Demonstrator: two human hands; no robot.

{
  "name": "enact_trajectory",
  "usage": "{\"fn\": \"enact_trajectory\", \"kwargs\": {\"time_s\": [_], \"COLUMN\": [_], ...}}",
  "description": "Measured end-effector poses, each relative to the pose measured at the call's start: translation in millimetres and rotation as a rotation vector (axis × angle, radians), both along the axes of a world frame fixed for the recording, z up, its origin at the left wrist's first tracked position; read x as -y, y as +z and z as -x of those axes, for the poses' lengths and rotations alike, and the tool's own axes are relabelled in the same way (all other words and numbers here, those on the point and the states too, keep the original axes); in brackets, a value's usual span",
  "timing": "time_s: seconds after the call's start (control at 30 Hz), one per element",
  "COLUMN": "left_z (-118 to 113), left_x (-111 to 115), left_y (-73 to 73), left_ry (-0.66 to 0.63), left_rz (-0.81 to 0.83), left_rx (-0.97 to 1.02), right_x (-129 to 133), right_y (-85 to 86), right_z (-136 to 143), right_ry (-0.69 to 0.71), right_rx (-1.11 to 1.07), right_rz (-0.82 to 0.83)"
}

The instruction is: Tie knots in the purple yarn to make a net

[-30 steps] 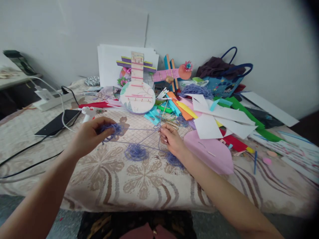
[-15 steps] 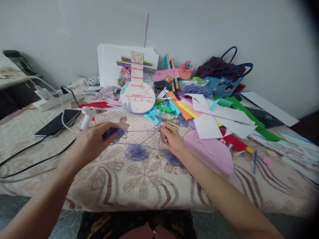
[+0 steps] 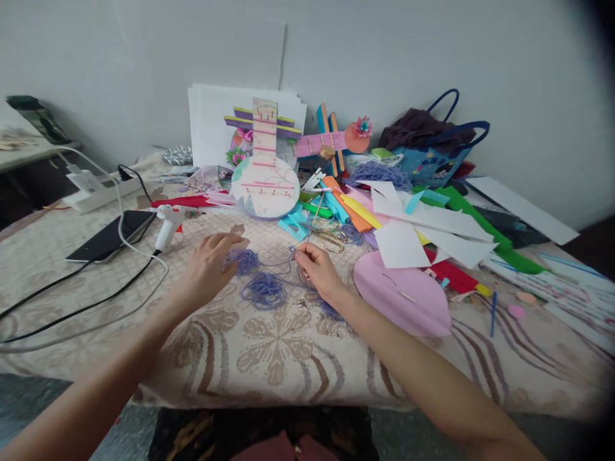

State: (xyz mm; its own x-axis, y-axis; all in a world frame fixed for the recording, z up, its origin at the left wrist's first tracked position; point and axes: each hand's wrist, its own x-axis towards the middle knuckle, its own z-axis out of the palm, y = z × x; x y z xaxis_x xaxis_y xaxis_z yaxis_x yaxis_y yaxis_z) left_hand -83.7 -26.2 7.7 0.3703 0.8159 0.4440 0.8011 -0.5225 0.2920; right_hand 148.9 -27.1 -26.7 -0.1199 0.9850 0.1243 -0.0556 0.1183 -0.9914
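My right hand [image 3: 317, 271] is closed in a pinch on a strand of purple yarn near a small knot or loop. My left hand [image 3: 207, 264] has its fingers stretched out and apart, just beside a loose purple yarn bundle [image 3: 246, 261] on the table. A second yarn bundle [image 3: 264, 291] lies between my hands, nearer to me. Part of a third yarn bundle [image 3: 330, 310] shows under my right wrist. Slack strands run from the bundles toward my right fingers. Beyond them lies a thin stick [image 3: 316, 214]; its near end stops close to that hand.
A white glue gun [image 3: 168, 225] with its cable and a black tablet [image 3: 114, 235] lie at left. At right are a pink sheet [image 3: 403, 307] and white paper pieces [image 3: 402, 243]. Behind stand a decorated guitar-shaped craft [image 3: 265, 192] and a blue bag [image 3: 432, 165].
My left hand has let go of its yarn bundle, which now rests on the table. My right hand has shifted slightly left, and the strand between the hands has gone slack.
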Motion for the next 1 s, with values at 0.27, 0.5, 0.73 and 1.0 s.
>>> {"fn": "enact_trajectory", "kwargs": {"time_s": [0.27,0.5,0.73,1.0], "left_z": [-37,-34,-21,-18], "left_x": [31,49,18,4], "left_y": [-3.7,1.8,9.3,1.1], "left_ry": [-0.225,-0.301,-0.17,-0.293], "left_rz": [0.157,0.322,0.24,0.361], "left_rx": [-0.137,-0.072,-0.087,-0.194], "right_x": [1,-1,1,3], "right_y": [0.0,-1.5,-1.0,0.5], "right_z": [-1,-3,-2,0], "right_ry": [-0.012,0.01,0.007,0.028], "right_rx": [0.008,-0.011,0.015,0.006], "right_rz": [-0.018,-0.019,-0.022,0.005]}}
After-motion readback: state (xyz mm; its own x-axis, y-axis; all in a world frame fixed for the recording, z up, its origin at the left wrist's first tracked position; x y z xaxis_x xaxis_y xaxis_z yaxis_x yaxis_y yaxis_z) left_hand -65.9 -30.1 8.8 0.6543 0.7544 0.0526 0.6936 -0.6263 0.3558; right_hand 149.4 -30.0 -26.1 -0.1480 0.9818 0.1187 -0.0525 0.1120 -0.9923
